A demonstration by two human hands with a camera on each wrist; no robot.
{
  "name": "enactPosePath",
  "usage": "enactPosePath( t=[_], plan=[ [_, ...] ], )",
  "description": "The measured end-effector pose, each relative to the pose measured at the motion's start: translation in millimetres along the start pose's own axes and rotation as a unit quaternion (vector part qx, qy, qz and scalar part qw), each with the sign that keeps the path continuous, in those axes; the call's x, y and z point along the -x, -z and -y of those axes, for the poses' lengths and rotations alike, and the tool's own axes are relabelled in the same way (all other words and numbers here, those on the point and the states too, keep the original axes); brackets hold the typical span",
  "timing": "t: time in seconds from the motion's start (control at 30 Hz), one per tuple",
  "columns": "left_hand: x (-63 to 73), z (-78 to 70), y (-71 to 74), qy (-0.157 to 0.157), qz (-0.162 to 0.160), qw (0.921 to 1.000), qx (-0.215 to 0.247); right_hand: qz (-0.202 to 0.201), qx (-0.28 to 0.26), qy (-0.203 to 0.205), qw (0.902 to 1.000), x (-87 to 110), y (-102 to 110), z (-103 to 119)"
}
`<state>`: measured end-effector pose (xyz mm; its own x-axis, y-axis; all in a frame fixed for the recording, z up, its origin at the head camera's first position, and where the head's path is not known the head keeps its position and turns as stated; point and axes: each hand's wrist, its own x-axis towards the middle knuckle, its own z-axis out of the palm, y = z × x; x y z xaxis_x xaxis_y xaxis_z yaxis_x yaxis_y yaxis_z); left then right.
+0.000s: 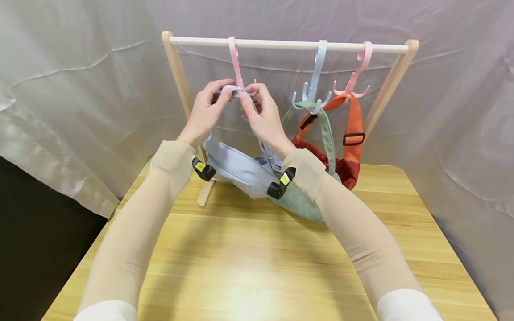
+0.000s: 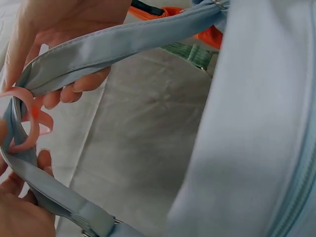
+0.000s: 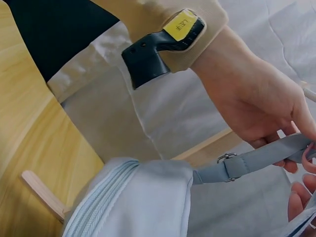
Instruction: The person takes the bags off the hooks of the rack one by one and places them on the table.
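Observation:
A light blue bag [image 1: 241,167] with a zipper hangs by its strap [image 2: 108,52] below a pink hook [image 1: 235,62] at the rack's left. Both hands hold that strap at the hook's lower prongs. The left hand [image 1: 206,109] pinches its left part between thumb and fingers, above a metal buckle [image 3: 228,167]. On the other side, the right hand [image 1: 265,118] grips the strap with the thumb on top and fingers beneath. In the left wrist view the strap lies against the curled pink prongs [image 2: 34,118], between the two hands.
A wooden rack with a white rail [image 1: 277,44] stands on the wooden table [image 1: 249,267]. Right of the hands, a green bag [image 1: 301,203] hangs from a blue hook [image 1: 316,71], and a red-orange bag [image 1: 351,156] from another pink hook [image 1: 357,76]. Grey curtain [image 1: 92,89] surrounds the table.

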<state>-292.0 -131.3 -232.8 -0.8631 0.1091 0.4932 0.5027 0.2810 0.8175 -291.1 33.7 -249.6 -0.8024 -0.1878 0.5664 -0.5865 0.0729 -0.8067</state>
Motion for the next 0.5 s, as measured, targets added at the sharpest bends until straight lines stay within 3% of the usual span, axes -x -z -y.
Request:
enactPosePath(
  t=[0.27, 0.5],
  plan=[
    [8.0, 9.0, 2.1, -0.034, -0.009, 0.9988, 0.034, -0.008, 0.04, 0.002, 0.9992, -1.7, -1.1, 0.3],
    [8.1, 6.1, -1.9, -0.04, -0.015, 0.9989, 0.019, -0.031, 0.13, 0.023, 0.9908, 1.0, 1.1, 2.1]
  ],
)
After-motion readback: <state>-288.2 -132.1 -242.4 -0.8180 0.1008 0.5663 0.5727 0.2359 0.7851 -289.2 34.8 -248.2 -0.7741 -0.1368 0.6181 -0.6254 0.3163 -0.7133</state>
